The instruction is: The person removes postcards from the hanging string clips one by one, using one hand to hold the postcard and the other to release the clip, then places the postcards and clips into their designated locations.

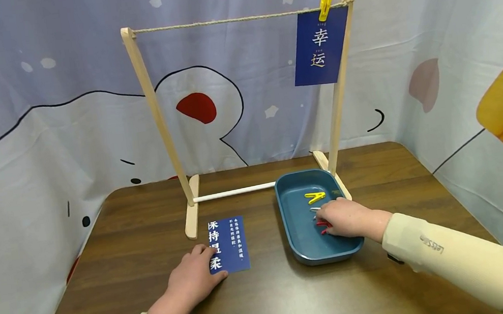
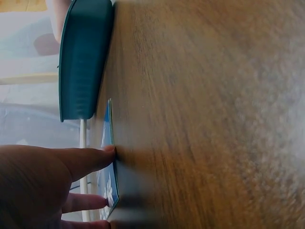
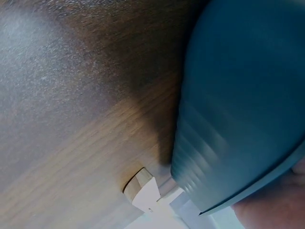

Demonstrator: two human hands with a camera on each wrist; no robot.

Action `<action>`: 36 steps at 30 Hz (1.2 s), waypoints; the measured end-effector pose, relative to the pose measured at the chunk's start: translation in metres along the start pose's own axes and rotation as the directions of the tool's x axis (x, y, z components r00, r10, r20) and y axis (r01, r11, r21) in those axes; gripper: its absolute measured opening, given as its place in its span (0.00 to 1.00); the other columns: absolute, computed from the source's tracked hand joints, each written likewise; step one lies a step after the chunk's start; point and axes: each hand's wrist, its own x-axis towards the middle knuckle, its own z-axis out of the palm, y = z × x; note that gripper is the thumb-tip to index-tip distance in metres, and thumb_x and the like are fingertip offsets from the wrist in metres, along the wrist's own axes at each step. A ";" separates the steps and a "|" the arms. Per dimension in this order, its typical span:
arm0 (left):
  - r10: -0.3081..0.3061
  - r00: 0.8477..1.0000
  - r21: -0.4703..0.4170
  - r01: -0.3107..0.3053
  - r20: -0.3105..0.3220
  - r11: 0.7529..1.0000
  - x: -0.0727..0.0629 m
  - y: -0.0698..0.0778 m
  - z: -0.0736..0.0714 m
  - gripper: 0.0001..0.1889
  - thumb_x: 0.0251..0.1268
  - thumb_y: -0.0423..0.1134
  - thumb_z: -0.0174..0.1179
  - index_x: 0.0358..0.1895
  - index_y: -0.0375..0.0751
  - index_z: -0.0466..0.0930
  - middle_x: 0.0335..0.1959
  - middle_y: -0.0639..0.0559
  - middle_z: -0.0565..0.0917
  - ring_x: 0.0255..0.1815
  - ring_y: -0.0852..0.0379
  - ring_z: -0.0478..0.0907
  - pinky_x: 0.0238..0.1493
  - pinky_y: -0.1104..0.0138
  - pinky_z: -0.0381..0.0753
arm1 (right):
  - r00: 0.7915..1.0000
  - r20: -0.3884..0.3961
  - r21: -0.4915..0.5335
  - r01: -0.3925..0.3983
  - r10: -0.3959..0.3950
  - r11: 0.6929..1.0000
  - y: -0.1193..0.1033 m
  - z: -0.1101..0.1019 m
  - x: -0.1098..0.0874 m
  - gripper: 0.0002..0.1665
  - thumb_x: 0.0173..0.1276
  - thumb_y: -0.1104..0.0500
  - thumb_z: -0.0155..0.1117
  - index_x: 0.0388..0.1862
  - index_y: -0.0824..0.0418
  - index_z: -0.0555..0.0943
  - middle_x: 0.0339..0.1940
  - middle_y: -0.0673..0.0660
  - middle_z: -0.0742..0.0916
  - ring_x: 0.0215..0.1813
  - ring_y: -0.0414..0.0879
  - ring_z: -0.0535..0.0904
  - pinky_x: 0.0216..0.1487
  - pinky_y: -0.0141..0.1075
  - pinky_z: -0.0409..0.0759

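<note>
In the head view, a blue card (image 1: pixel 239 245) with white characters lies on the table. My left hand (image 1: pixel 192 273) rests at its left side, thumb at the bottom edge and fingertips on the left part. From the left wrist view, the card edge (image 2: pixel 111 124) shows more than one layer, with fairly straight fingers against it. My right hand (image 1: pixel 343 217) reaches into a dark teal tray (image 1: pixel 298 241), a red clothespin (image 1: pixel 323 224) between thumb and index finger. Close by in the tray are a white clip (image 1: pixel 315 209), partly hidden, and a yellow clothespin (image 1: pixel 315 197).
Behind the tray stands a wooden frame (image 1: pixel 154 106) with a rope (image 1: pixel 219 21) along its top. At the rope's right end a yellow clothespin (image 1: pixel 326 0) holds a hanging blue card (image 1: pixel 320 50). A white crossbar (image 1: pixel 234 192) runs low between the posts. Printed cloth (image 1: pixel 93 138) hangs behind.
</note>
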 end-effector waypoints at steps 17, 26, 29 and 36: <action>-0.001 1.000 -0.021 0.001 0.000 1.000 0.001 0.003 0.000 0.34 0.52 0.58 0.73 0.60 0.45 0.79 0.59 0.43 0.76 0.49 0.43 0.78 0.36 0.48 0.80 | 1.000 -0.015 0.034 0.009 -0.009 0.999 0.003 -0.003 -0.006 0.09 0.61 0.63 0.69 0.40 0.58 0.83 0.28 0.47 0.78 0.30 0.42 0.72 0.38 0.41 0.76; -0.009 0.999 -0.021 0.010 0.041 1.000 0.011 0.007 -0.017 0.33 0.58 0.60 0.68 0.60 0.42 0.79 0.53 0.42 0.78 0.47 0.45 0.80 0.40 0.49 0.80 | 0.992 -0.126 0.110 0.001 0.013 0.994 0.005 -0.023 -0.012 0.15 0.62 0.66 0.60 0.49 0.62 0.83 0.42 0.53 0.86 0.38 0.43 0.78 0.49 0.45 0.79; -0.020 1.000 -0.062 0.020 0.002 0.998 0.023 0.013 -0.034 0.30 0.61 0.60 0.65 0.60 0.42 0.79 0.53 0.43 0.80 0.48 0.45 0.81 0.43 0.49 0.81 | 0.975 -0.221 0.137 0.012 0.019 0.991 0.009 -0.044 -0.011 0.15 0.64 0.65 0.60 0.50 0.61 0.83 0.42 0.53 0.86 0.40 0.43 0.80 0.52 0.48 0.76; -0.044 0.988 -0.315 -0.004 -0.145 0.949 0.068 0.036 -0.085 0.29 0.68 0.64 0.55 0.61 0.48 0.76 0.58 0.50 0.81 0.54 0.48 0.79 0.51 0.50 0.77 | 0.882 -0.429 0.322 -0.055 0.197 0.945 0.026 -0.116 0.001 0.16 0.71 0.61 0.56 0.55 0.62 0.81 0.45 0.55 0.85 0.49 0.51 0.80 0.54 0.50 0.76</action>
